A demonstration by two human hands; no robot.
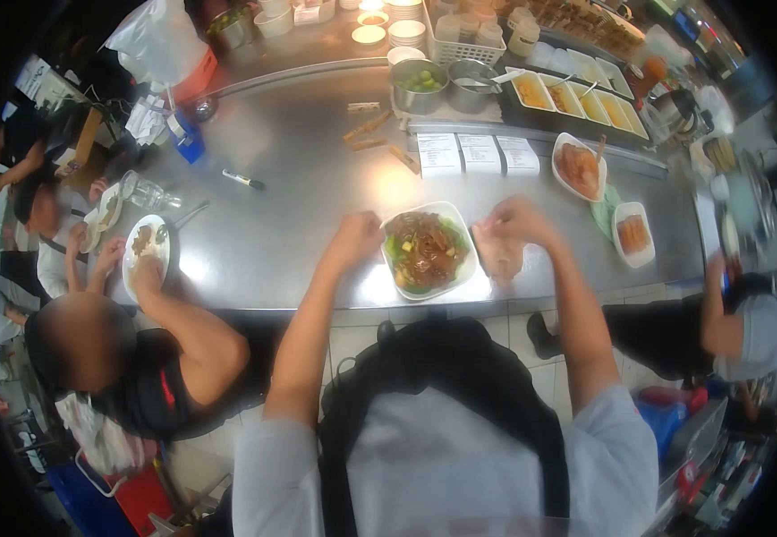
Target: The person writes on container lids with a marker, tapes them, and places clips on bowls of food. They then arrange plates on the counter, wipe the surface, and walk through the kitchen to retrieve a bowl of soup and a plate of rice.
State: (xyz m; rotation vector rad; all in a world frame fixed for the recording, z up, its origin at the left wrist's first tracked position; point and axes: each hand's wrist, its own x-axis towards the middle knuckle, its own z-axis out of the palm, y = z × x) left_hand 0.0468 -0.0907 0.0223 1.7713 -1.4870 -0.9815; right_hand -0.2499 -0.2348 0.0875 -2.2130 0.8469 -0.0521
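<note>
A square white dish [462, 274] of glossy brown sliced meat over green vegetables stands on the steel counter in front of me. My left hand [359, 240] is closed at the dish's left edge, its fingertips on the rim. Just right of the dish, my right hand [521, 222] is closed with its fingers pinched on a crumpled beige cloth [501, 257], which hangs down against the counter.
Beyond the dish are paper tickets [479, 154], clothespins [368, 134] and metal pots [419, 87]. Two white dishes of food [579, 167] stand right, near a row of sauce trays [576, 98]. At left a person [84, 345] has a hand over an oval plate [167, 234]. A marker [243, 180] lies nearby.
</note>
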